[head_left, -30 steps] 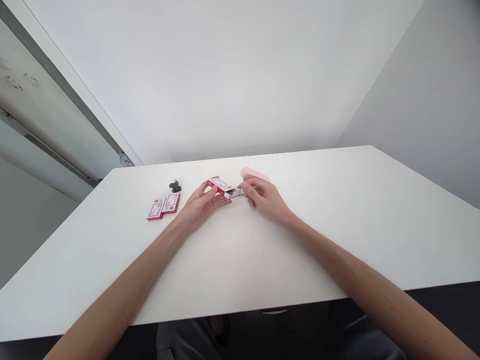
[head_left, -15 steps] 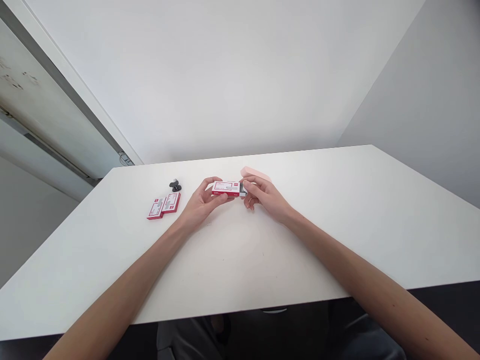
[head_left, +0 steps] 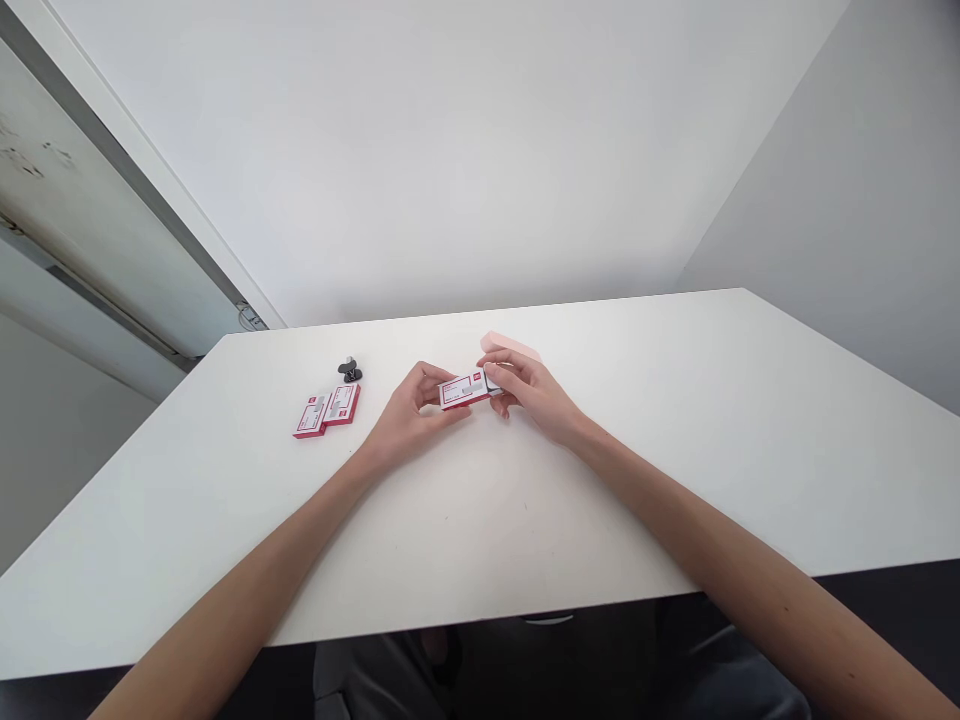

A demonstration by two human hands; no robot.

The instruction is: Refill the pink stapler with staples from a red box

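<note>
A small red and white box [head_left: 463, 390] is held between both hands just above the white table [head_left: 675, 450]. My left hand [head_left: 409, 415] grips its left end with thumb and fingers curled round it. My right hand [head_left: 529, 392] pinches the right end, where a grey inner tray shows a little. A pink stapler [head_left: 510, 349] lies just behind my right hand, partly hidden by it.
Two more red and white boxes [head_left: 327, 411] lie side by side on the table to the left. A black binder clip [head_left: 349, 371] sits behind them. White walls close the table in at the back and right.
The box has turned in my hands from tilted down to the right to nearly level, facing me. The grey tray sticks out less than before. Both hands stayed in place.
</note>
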